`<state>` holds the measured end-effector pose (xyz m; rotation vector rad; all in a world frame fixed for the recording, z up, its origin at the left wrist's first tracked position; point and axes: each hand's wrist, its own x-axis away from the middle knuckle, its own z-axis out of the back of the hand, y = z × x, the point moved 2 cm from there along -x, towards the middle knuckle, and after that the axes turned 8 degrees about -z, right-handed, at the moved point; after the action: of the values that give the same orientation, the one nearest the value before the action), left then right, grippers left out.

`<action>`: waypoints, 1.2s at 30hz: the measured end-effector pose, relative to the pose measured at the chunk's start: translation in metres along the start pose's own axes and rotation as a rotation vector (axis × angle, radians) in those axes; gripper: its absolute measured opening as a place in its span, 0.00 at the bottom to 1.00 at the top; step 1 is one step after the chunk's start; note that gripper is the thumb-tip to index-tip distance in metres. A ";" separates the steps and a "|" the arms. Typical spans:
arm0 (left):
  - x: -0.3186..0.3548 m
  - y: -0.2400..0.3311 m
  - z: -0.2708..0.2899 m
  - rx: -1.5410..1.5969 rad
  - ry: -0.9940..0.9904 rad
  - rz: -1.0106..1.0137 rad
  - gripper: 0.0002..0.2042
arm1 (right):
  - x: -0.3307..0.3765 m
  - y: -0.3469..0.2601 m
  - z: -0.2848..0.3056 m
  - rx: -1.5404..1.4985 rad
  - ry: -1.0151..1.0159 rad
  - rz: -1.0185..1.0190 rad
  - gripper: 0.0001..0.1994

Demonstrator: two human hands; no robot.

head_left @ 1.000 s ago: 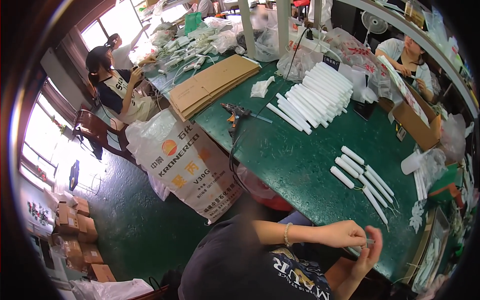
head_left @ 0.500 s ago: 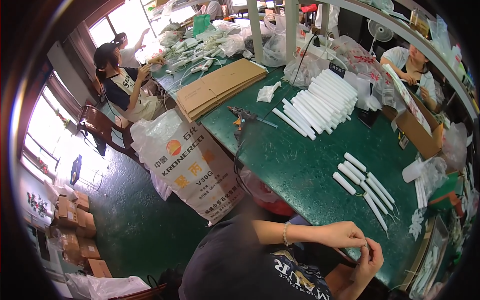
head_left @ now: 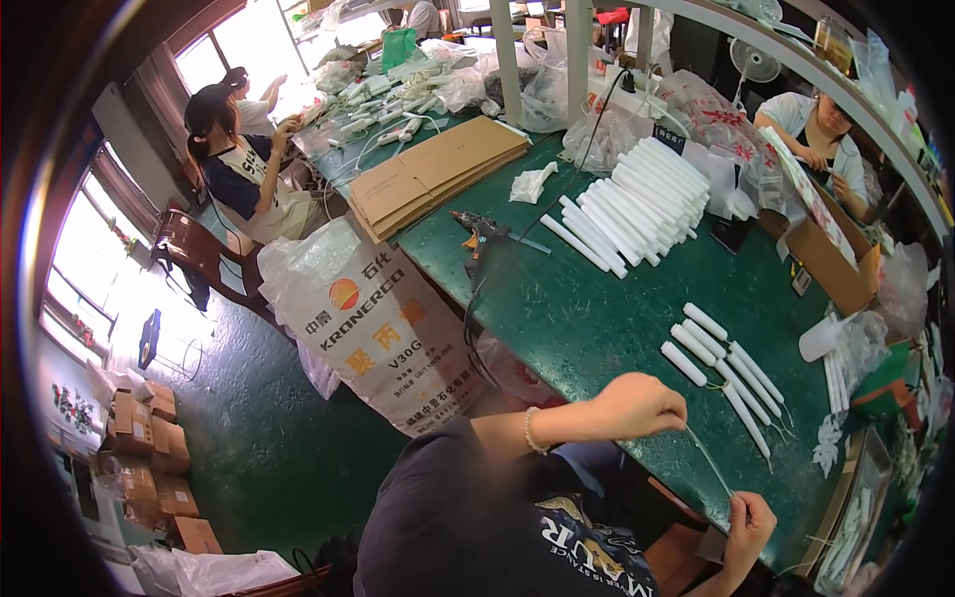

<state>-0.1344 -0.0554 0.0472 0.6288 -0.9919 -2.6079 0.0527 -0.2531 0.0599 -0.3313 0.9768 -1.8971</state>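
Note:
A thin, pale strand (head_left: 708,460) runs taut and slanting between my two hands over the table's near edge. My left hand (head_left: 640,406), with a beaded bracelet at the wrist, is closed on its upper end. The fingertips of my right hand (head_left: 753,522) pinch the lower end, nearer to me. Whether the strand is a cord or a wire I cannot tell. Beyond my hands lie several white candle-shaped pieces (head_left: 683,364), with narrower white tapered tubes (head_left: 744,418) behind which fine wire ends show.
The green table (head_left: 587,338) carries a heap of white tubes (head_left: 647,199), a glue gun (head_left: 480,231), stacked flat cardboard (head_left: 438,174) and an open carton (head_left: 831,264). A large white sack (head_left: 383,328) stands at the table's left side. Co-workers sit at the far left and far right.
My hands, close together before, have drawn apart. The left one moved up and left, the right slightly down, and the strand now shows stretched between them.

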 end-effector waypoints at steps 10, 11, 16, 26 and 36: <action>0.014 0.002 0.025 0.684 -0.314 0.083 0.12 | 0.004 0.010 0.003 -0.157 -0.195 -0.240 0.08; 0.014 0.004 0.024 0.686 -0.315 0.083 0.12 | 0.004 0.010 0.001 -0.144 -0.197 -0.238 0.08; 0.013 0.008 0.022 0.989 -0.059 0.097 0.13 | 0.002 0.006 -0.010 -0.118 -0.262 -0.208 0.05; 0.001 0.006 0.008 1.259 0.056 0.153 0.12 | -0.003 -0.033 -0.032 -0.023 -0.893 0.037 0.09; 0.002 0.000 0.010 1.320 0.136 0.110 0.12 | 0.000 -0.015 -0.038 -0.297 -0.533 -0.264 0.13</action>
<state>-0.1412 -0.0509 0.0528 0.9052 -2.5204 -1.4636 0.0209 -0.2308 0.0466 -1.1254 0.8709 -1.7456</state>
